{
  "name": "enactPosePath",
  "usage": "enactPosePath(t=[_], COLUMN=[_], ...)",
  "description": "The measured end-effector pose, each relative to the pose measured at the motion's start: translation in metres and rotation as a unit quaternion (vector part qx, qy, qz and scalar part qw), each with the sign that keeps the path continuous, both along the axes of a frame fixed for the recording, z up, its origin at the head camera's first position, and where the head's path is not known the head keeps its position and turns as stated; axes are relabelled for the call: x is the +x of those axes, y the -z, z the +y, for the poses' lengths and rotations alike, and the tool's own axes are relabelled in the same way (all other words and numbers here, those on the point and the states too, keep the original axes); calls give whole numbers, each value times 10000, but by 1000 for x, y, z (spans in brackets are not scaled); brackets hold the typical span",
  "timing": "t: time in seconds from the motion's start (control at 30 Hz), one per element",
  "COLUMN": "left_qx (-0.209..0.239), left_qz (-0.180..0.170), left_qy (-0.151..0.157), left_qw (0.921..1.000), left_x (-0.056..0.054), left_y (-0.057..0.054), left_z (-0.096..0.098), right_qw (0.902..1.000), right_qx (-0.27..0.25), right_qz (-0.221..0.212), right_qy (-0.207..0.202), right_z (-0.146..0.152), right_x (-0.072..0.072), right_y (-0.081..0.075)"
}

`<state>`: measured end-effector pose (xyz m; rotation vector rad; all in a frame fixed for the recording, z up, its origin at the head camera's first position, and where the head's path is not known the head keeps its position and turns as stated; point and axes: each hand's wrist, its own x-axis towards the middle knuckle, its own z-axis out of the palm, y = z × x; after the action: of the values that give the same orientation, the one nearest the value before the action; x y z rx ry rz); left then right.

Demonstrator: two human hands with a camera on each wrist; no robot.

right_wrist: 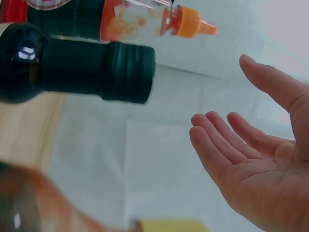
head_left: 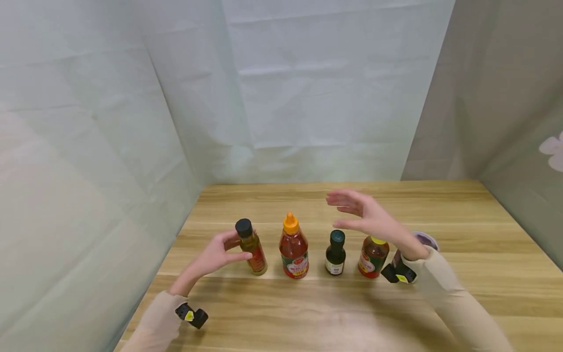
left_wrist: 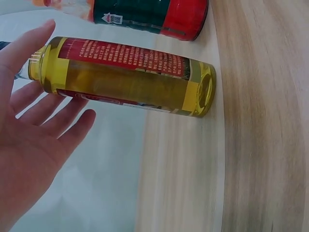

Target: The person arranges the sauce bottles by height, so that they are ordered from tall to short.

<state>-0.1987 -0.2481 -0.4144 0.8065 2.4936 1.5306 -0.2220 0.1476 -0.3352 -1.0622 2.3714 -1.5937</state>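
Note:
My left hand (head_left: 221, 254) is round a glass bottle of yellow oil (head_left: 256, 256) with a black cap and red label. In the left wrist view, the thumb crosses the bottle's neck and the fingers lie behind it. My right hand (head_left: 362, 215) is raised above a small dark green bottle (head_left: 335, 255), thumb and fingers spread apart with nothing between them. In the right wrist view, that bottle's cap (right_wrist: 129, 72) points toward the fingers, with a gap between. Between the two hands stands a red sauce bottle (head_left: 294, 252) with an orange nozzle cap.
Right of the green bottle is another red sauce bottle (head_left: 373, 259) with a yellow cap, partly under the right forearm. A purple-lidded jar (head_left: 425, 238) is mostly hidden behind the right wrist. Pale cloth (head_left: 316, 98) hangs behind the wooden table (head_left: 281, 318).

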Motion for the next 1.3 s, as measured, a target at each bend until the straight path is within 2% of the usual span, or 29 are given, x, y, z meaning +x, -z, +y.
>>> enactPosePath(t=[0.17,0.4,0.67,0.9,1.17,1.3], left_qx=[42,118,245,338,289,257], left_qz=[-18,-213,-282,-292,-283,-307], left_qy=[-73,-162,-135,-116,-176,-187], left_qw=[10000,9996,9992,9989,9990,9990], left_x=[-1,-3,-3,-2,-1,0], left_y=[2,4,5,6,5,5], left_z=[1,3,5,7,6,7], right_qw=[9997,9970,9924,9910,9898,9892], right_qx=[134,615,902,1105,1359,1425], right_qz=[-56,-3,-412,-457,-212,-252], right_qy=[-171,-479,-723,-602,-359,-220], right_z=[-18,-44,-67,-79,-87,-88], right_x=[-6,-12,-11,-9,-5,-5], right_y=[2,6,9,15,17,18])
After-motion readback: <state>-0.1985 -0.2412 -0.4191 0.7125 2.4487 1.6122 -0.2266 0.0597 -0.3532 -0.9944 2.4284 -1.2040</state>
